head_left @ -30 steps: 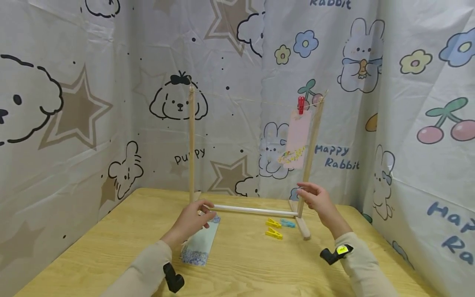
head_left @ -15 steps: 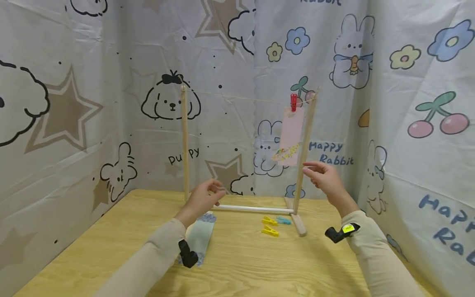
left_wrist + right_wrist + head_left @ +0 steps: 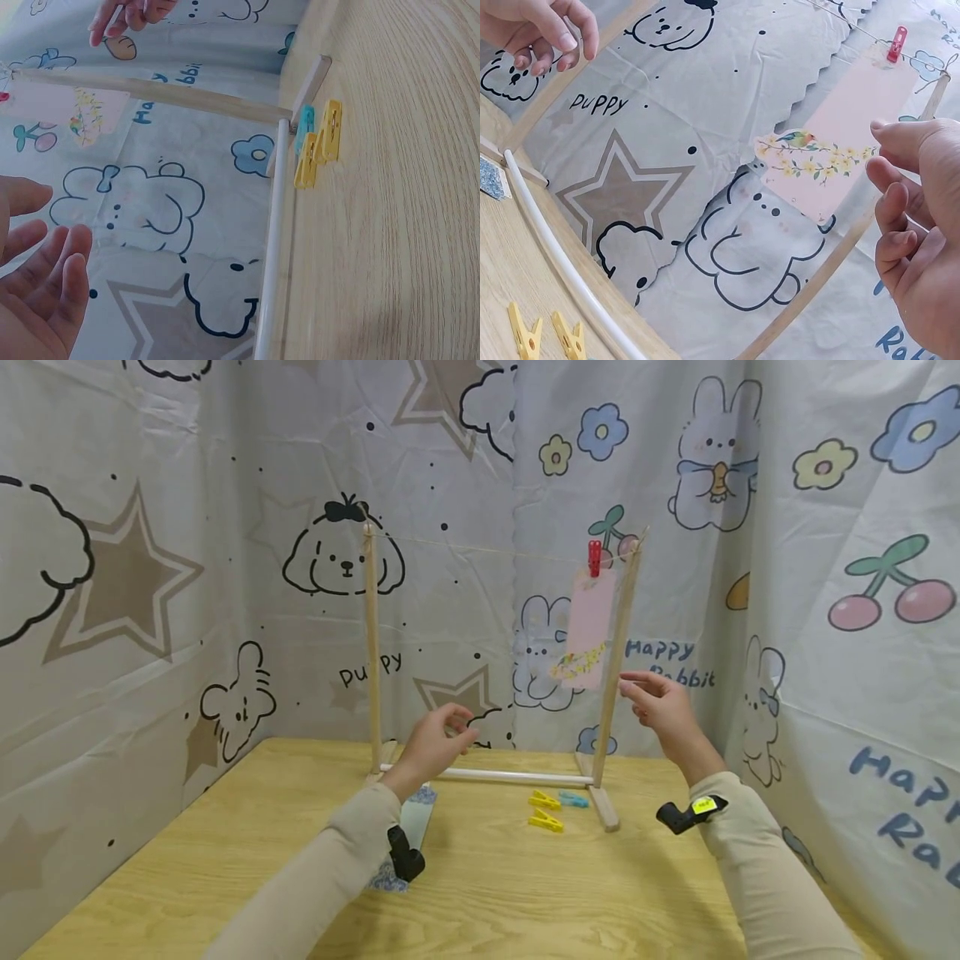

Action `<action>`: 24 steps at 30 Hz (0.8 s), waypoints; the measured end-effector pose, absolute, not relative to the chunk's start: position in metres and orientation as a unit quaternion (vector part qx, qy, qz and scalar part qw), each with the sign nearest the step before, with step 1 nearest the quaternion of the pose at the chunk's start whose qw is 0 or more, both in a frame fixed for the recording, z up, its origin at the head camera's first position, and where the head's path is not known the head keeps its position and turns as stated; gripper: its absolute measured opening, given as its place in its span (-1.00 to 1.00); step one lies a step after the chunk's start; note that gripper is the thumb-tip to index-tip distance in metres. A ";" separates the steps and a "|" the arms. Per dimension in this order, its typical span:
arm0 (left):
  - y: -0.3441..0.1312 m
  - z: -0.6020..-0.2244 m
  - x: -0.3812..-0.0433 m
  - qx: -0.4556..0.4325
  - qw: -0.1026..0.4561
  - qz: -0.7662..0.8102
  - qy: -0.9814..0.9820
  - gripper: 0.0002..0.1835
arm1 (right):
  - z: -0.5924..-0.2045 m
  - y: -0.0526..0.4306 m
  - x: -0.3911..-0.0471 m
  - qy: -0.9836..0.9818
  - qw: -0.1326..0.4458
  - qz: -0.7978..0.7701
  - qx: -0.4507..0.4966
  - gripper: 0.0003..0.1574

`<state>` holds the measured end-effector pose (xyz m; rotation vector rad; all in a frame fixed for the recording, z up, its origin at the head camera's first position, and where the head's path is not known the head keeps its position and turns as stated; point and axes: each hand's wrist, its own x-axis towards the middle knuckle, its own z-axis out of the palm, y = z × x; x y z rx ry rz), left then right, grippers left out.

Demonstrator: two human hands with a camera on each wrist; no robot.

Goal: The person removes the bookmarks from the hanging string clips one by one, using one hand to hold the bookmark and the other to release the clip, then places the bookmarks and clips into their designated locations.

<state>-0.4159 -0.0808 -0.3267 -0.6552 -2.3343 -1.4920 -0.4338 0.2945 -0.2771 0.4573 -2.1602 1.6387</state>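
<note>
A pink card (image 3: 847,127) with a bird and yellow blossoms hangs from the string (image 3: 480,550), pinched there by a red clothespin (image 3: 595,558). My right hand (image 3: 660,714) is raised beside the right wooden post (image 3: 617,668), its fingers loosely bent around nothing. My left hand (image 3: 435,739) hovers above the white crossbar (image 3: 517,776) with relaxed fingers, also holding nothing. Below the left forearm lies a pale green card (image 3: 416,818) with blue patterned ends, partly hidden by the wrist and sleeve.
Two yellow clothespins (image 3: 545,820) and a blue clothespin (image 3: 573,799) lie on the wooden table (image 3: 495,885) near the frame's right foot (image 3: 604,810). The left post (image 3: 372,652) holds the string's other end. A printed curtain (image 3: 450,468) stands behind.
My left hand has lifted from over the green card and moved right and forward. My right hand has risen along the right post. The hanging pink card stays on the string.
</note>
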 end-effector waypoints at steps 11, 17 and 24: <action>-0.079 -0.321 -0.415 -0.227 0.156 -0.517 -0.811 -0.71 | -0.265 0.288 -0.430 -0.757 0.192 0.601 0.173 -0.58; -0.076 -0.320 -0.414 -0.226 0.159 -0.516 -0.811 -0.71 | -0.262 0.283 -0.430 -0.754 0.190 0.599 0.190 -0.49; -0.072 -0.317 -0.414 -0.229 0.160 -0.509 -0.814 -0.71 | -0.259 0.282 -0.430 -0.758 0.195 0.592 0.192 -0.48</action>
